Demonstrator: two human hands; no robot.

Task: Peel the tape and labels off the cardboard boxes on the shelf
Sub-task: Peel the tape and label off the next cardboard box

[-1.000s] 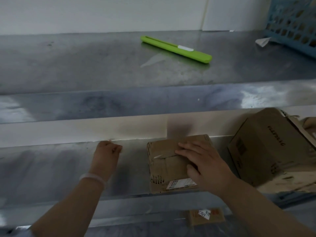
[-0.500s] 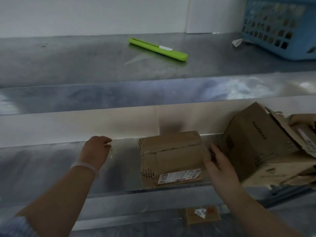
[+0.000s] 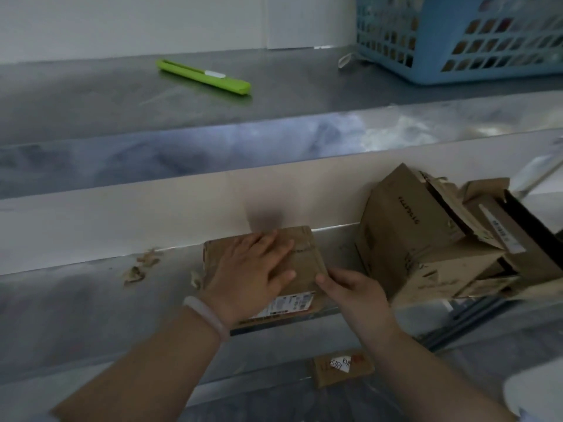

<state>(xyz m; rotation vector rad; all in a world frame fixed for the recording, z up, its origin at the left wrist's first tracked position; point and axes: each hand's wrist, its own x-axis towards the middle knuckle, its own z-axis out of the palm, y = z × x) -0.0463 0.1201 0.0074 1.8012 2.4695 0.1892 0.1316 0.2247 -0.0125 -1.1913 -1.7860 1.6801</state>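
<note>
Closest to me is a small brown cardboard piece with a white handwritten sticker (image 3: 342, 365), down on the level below, so that 1 isn't peeled. On the grey steel middle shelf (image 3: 76, 300), the left hand (image 3: 249, 269) lies flat on top of the small flat brown cardboard box (image 3: 307, 254), fingers straight and a bit spread, pressing it down. The right hand (image 3: 356, 295) has its thumb and curled fingers clamped on that box's near right corner. The box sits at the shelf's front edge and its white printed shipping label (image 3: 289, 303) is fully stuck to the front face, so I'd say this 1 is barely started. Left of it are torn brownish scraps (image 3: 137, 271), probably peelings. Just right is a pile of bigger ragged brown cardboard boxes (image 3: 411, 233), with a long white label strip (image 3: 502, 231) showing on it, so more to do there. Further up on the top shelf lie a bright green plastic cutter (image 3: 202, 76) and a blue plastic lattice basket (image 3: 457, 41), neither in hand.
</note>
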